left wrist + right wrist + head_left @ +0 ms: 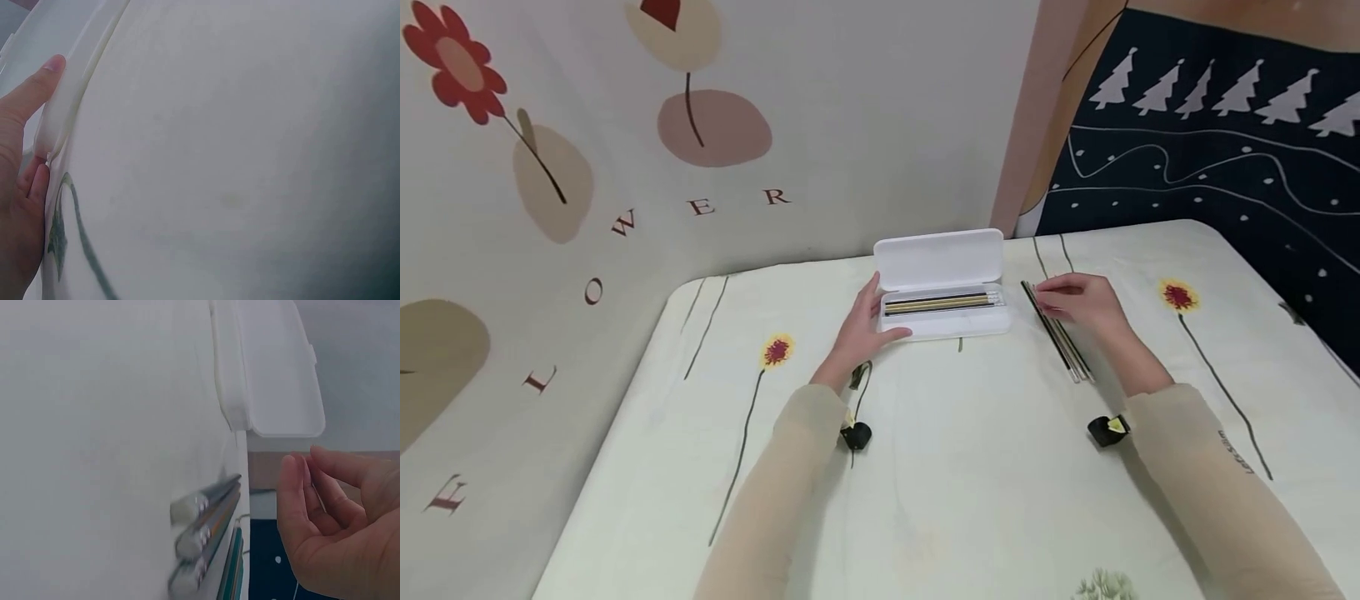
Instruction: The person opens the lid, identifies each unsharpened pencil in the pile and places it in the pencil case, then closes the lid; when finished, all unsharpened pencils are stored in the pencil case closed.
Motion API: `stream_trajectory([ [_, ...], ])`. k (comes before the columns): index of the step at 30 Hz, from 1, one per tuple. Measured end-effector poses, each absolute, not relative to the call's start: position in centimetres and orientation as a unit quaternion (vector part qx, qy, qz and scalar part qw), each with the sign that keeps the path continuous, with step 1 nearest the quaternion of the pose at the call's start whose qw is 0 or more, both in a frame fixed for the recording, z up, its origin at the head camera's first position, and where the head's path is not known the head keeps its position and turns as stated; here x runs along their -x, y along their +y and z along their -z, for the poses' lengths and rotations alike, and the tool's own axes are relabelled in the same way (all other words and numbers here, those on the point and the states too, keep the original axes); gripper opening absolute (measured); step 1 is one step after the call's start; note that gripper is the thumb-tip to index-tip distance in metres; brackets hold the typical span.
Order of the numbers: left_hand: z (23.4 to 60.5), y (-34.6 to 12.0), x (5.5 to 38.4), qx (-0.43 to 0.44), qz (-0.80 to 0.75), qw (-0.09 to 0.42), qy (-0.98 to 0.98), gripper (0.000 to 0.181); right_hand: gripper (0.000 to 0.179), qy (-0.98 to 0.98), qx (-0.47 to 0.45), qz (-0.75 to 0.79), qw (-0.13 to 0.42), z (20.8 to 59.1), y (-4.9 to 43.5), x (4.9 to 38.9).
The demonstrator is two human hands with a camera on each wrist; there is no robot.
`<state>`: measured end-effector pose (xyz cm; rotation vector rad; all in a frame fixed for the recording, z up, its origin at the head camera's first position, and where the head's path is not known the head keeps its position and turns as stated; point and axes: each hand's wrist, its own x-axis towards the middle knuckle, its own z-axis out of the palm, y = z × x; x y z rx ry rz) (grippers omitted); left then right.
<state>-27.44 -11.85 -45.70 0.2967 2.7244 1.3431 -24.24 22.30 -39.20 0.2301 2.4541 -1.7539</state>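
Observation:
An open white pencil case point(951, 326) lies toward the far side of the table, its lid point(938, 260) raised at the back. Several pencils point(938, 305) lie side by side inside it, some gold and some dark. My left hand point(857, 333) holds the case's left end, thumb along the front edge. To the right of the case, several loose pencils point(1057, 335) lie slanted on the tablecloth, pale ends toward me. Over their far ends hovers my right hand point(1086, 304), fingers loosely bent; in the right wrist view nothing shows between the thumb and fingertips.
A pale flowered cloth covers the table point(970, 483). Behind stands a wall hanging point(865, 125) with flowers and letters. A dark cloth with white trees point(1210, 150) hangs at the right. Black wrist cameras point(1107, 430) sit below both cuffs.

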Motion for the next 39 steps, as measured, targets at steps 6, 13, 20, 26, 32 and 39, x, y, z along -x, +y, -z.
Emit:
stream_trajectory([
  [6,45.7,-12.1,27.8,-0.093,-0.436,0.045,0.894,0.114,0.041,0.809,-0.083,0.577,0.078,39.3,23.8,22.7],
  [13,45.7,-12.2,27.9,-0.096,-0.445,0.042,0.889,0.114,0.043,0.798,-0.069,0.588,0.113,39.9,25.5,20.8],
  [20,45.8,-12.1,27.8,-0.087,-0.451,0.047,0.887,0.114,0.044,0.800,-0.047,0.571,0.181,40.5,26.4,19.2],
  [26,45.8,-12.0,27.7,-0.089,-0.453,0.045,0.886,0.114,0.043,0.823,-0.027,0.526,0.210,40.7,26.7,18.3],
  [32,45.9,-11.9,27.5,-0.088,-0.454,0.050,0.885,0.114,0.037,0.888,-0.009,0.428,0.169,40.7,26.3,18.1],
  [39,45.8,-11.8,27.4,-0.089,-0.454,0.048,0.885,0.114,0.027,0.925,-0.002,0.349,0.149,40.6,25.9,18.5],
])
